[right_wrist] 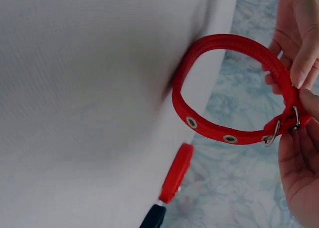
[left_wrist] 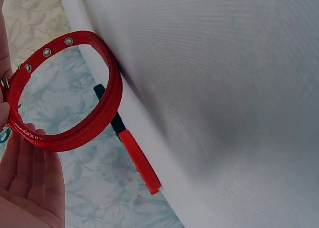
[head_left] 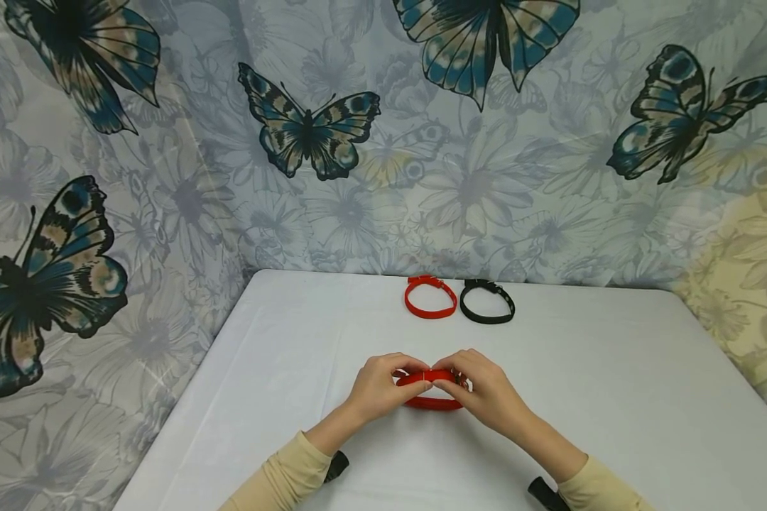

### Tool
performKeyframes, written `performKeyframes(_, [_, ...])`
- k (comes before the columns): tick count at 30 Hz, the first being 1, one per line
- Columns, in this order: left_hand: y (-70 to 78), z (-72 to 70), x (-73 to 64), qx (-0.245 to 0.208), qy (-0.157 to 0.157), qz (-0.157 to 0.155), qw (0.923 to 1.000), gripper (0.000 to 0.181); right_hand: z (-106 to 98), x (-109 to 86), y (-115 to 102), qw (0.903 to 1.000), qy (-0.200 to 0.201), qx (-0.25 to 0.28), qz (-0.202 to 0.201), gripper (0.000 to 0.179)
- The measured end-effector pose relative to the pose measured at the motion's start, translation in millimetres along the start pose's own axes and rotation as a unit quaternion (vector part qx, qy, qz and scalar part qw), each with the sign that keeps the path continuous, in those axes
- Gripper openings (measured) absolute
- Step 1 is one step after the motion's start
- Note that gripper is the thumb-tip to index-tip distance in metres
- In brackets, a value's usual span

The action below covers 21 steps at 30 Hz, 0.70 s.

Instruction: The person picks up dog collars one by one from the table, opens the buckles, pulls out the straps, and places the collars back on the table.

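Note:
Both hands hold a red collar (head_left: 433, 404) above the white table, closed into a loop with metal eyelets and a buckle (right_wrist: 295, 119). My left hand (head_left: 378, 387) pinches its upper strap between thumb and fingers. Right beside it, my right hand (head_left: 486, 389) pinches the same strap near the buckle. The thumbs nearly meet in the head view. In the left wrist view the collar (left_wrist: 107, 106) hangs with its lower edge close to the tabletop; whether it touches is hard to tell.
Farther back on the white table (head_left: 307, 333) lie a second red collar (head_left: 430, 314) and a black collar (head_left: 488, 319), side by side, both looped. A butterfly-patterned cloth (head_left: 358, 213) hangs behind the table and along its left side.

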State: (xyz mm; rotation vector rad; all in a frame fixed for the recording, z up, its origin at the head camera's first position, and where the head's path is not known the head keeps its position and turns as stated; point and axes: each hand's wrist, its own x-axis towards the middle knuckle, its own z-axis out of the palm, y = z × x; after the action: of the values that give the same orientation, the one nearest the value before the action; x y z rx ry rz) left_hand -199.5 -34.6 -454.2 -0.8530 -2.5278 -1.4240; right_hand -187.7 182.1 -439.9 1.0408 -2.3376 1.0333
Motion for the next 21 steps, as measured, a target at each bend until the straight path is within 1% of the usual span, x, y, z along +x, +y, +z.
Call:
performKeyframes(4, [-0.9,0.6,-0.1,-0.003,0.005,-0.001,1.0000,0.020,2.7,-1.6,3.0,0.9996,0.018,0.021,0.002,0.039])
performKeyframes(7, [-1.7,1.2,0.0,-0.002,0.011,0.002,0.9999,0.020,4.3,-2.2,5.8,0.9990,0.026,0.033,0.016,0.036])
performKeyframes(10, [-3.4,2.4,-0.7,0.000,0.020,0.004,0.9998,0.020,4.0,-2.0,7.4,0.9957,0.027,0.063,0.063,0.028])
performKeyframes(13, [-4.7,3.9,-1.7,-0.004,0.025,-0.003,0.9997,0.021,1.6,-1.5,7.7,0.9882,0.021,0.093,0.120,0.022])
performKeyframes(15, [-5.7,4.8,-2.2,-0.010,0.026,-0.008,0.9996,0.022,-0.1,-0.9,7.6,0.9839,0.013,0.103,0.145,0.020])
performKeyframes(17, [-5.8,5.1,-2.1,-0.015,0.027,-0.006,0.9995,0.022,-1.6,-0.3,7.6,0.9823,0.007,0.106,0.154,0.022])
performKeyframes(21, [-5.9,5.7,-0.2,-0.015,0.032,0.011,0.9993,0.022,-4.3,2.8,7.8,0.9811,0.005,0.118,0.153,0.025])
